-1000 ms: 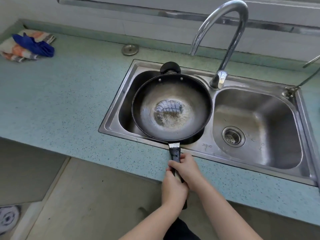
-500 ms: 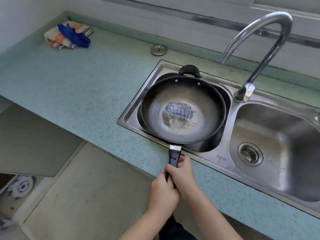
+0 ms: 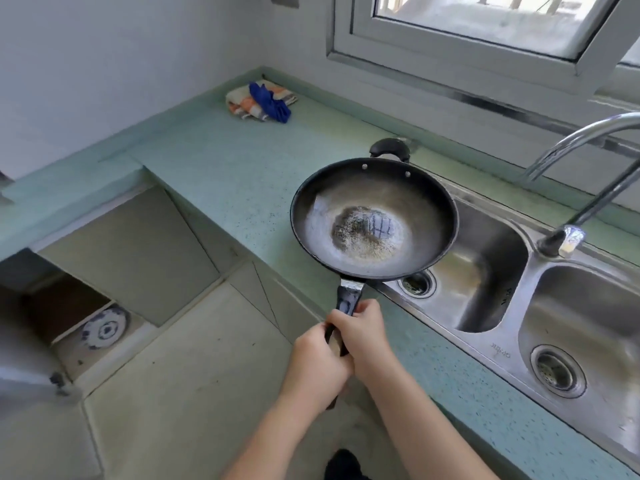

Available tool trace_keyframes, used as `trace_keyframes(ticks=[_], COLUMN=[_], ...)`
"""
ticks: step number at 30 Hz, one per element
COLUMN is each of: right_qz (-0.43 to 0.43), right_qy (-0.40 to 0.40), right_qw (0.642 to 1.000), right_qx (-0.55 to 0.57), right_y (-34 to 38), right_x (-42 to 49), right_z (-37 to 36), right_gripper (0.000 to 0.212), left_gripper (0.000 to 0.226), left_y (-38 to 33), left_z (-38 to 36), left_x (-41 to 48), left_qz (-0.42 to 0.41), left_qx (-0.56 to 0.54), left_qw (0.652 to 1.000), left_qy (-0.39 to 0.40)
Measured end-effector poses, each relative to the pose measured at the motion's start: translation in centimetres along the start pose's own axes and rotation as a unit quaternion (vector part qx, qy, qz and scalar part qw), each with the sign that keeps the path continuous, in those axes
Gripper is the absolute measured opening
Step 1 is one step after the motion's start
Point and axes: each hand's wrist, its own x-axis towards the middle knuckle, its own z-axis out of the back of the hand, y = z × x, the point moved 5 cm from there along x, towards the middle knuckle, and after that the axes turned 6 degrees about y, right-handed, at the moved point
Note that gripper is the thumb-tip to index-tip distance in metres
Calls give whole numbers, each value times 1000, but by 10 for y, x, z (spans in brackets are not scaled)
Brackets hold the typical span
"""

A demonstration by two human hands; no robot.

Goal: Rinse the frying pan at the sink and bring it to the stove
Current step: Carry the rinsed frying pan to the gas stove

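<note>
I hold a black frying pan in the air, level, over the left rim of the steel double sink and the edge of the green counter. A small pool of water glints in its worn middle. Both hands grip its long black handle: my right hand sits higher on it, my left hand just below, touching the right. A small loop handle sticks out at the pan's far side. The stove burner lies low at the left, in a recess under the counter's step.
The curved chrome faucet rises at the right between the two basins. A folded striped cloth with a blue rag lies at the counter's far corner. The window is behind the sink. Beige floor tiles spread below me.
The pan has been lifted out of the left basin and swung left over the counter edge. My view has turned left, bringing the burner and window into sight.
</note>
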Motion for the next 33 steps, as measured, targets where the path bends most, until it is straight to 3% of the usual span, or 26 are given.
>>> trace_keyframes(ticks=[9,12,16,26,33], right_qz=[20,35,35,54,62], right_qy=[112,137,192,350,430], right_qw=[991,986,974,912,866], right_qx=[-64,-90,-119,-205,-250], right_y=[-11,-23,-45,-95,-129], right_x=[-73,-93,-133,-240,-283], right_z=[-106,-137,-186,-302,-380], right_gripper=[34,36,32,24,25], left_gripper=[13,7,15,24,8], left_y=[54,77,113,201,255], left_z=[86,105,131,188,228], left_x=[-85,-114,-161,-272,-316], left_qz=[14,27,41,97,131], left_qx=[-32,-58,-93,-179,-226], left_qw=[997,993,981,924,878], left_qy=[-67,-102,-168,-322,-401])
